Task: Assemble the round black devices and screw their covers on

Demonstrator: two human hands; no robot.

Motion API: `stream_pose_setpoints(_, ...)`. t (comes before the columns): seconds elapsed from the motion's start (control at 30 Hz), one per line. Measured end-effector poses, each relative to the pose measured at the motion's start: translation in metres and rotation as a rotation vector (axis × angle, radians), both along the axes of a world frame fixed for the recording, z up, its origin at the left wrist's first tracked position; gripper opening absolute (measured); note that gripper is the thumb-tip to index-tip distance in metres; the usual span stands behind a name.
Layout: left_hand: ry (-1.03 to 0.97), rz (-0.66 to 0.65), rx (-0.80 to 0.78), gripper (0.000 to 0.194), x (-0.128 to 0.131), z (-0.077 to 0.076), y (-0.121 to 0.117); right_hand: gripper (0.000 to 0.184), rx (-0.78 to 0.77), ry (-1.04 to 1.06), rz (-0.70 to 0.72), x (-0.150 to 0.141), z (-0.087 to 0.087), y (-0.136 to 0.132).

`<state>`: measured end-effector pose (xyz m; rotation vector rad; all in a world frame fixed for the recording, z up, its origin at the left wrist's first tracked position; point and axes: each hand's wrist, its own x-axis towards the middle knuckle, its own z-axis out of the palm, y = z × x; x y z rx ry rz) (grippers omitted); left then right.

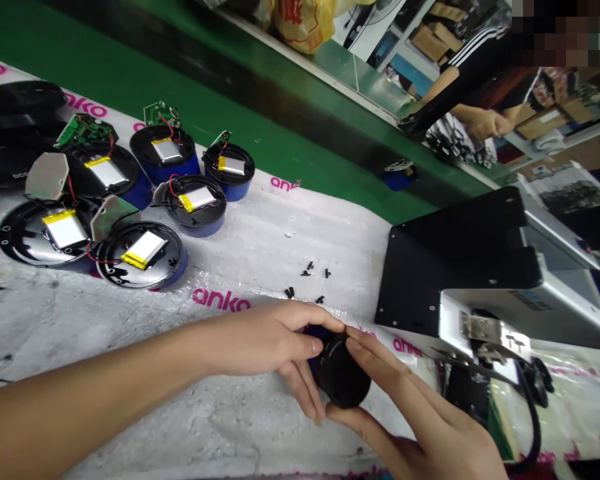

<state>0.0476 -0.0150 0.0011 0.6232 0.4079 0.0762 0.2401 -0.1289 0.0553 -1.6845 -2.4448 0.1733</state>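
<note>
My left hand (275, 343) and my right hand (410, 413) both grip a round black-and-blue device (341, 379) just above the white foam sheet (260, 247). Left thumb and fingers wrap its left side. The right hand's thumb and fingers pinch its right edge. Several tiny black screws (307, 280) lie on the sheet just beyond my hands. At the far left sit several open round units (143, 253) with silver batteries, yellow tape, red wires and green circuit boards.
A black and silver machine (485, 267) stands at the right, close to my right hand. A green conveyor belt (220, 100) runs behind the sheet, with one blue unit (399, 175) on it. Another person's arm (475, 117) works at the far right.
</note>
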Motion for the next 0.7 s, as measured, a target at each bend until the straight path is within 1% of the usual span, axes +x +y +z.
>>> stream_pose_setpoints(0.1, -0.015, 0.017, -0.012, 0.040, -0.001, 0.000, 0.000, 0.042, 0.006, -0.014, -0.015, -0.003, 0.001, 0.000)
stream_pose_setpoints(0.17, -0.031, 0.014, -0.017, 0.051, -0.004, 0.000, -0.001, 0.042, 0.011, -0.008, -0.028, -0.005, 0.001, 0.001)
stream_pose_setpoints(0.23, -0.031, 0.014, 0.023, 0.063, -0.007, 0.002, -0.002, 0.040, 0.007, 0.014, -0.045, -0.004, -0.002, 0.002)
stream_pose_setpoints(0.3, -0.038, 0.018, 0.103, 0.065, -0.010, 0.004, -0.004, 0.040, 0.019, 0.044, -0.053, -0.004, -0.006, 0.003)
stream_pose_setpoints(0.4, -0.024, 0.023, 0.244, 0.057, -0.009, 0.009, -0.010, 0.041, 0.040, 0.031, -0.043, -0.010, -0.007, 0.004)
stream_pose_setpoints(0.5, 0.139, 0.108, 0.368, 0.038, 0.000, 0.014, -0.019, 0.041, 0.042, 0.064, -0.017, -0.015, -0.001, 0.002)
stream_pose_setpoints(0.57, 0.256, 0.156, 0.414, 0.030, 0.008, 0.017, -0.025, 0.042, -0.004, 0.147, 0.042, -0.007, 0.004, -0.003)
stream_pose_setpoints(0.6, 0.310, 0.154, 0.425, 0.031, 0.011, 0.019, -0.028, 0.040, -0.002, 0.196, -0.002, 0.002, 0.007, -0.007)
stream_pose_setpoints(0.63, 0.365, 0.139, 0.431, 0.037, 0.014, 0.020, -0.030, 0.035, 0.044, 0.239, -0.122, 0.015, 0.008, -0.012)
stream_pose_setpoints(0.67, 0.425, 0.126, 0.439, 0.044, 0.017, 0.020, -0.032, 0.030, 0.125, 0.272, -0.297, 0.031, 0.007, -0.018)
stream_pose_setpoints(0.7, 0.478, 0.123, 0.451, 0.052, 0.019, 0.020, -0.033, 0.024, 0.258, 0.293, -0.555, 0.048, 0.006, -0.024)
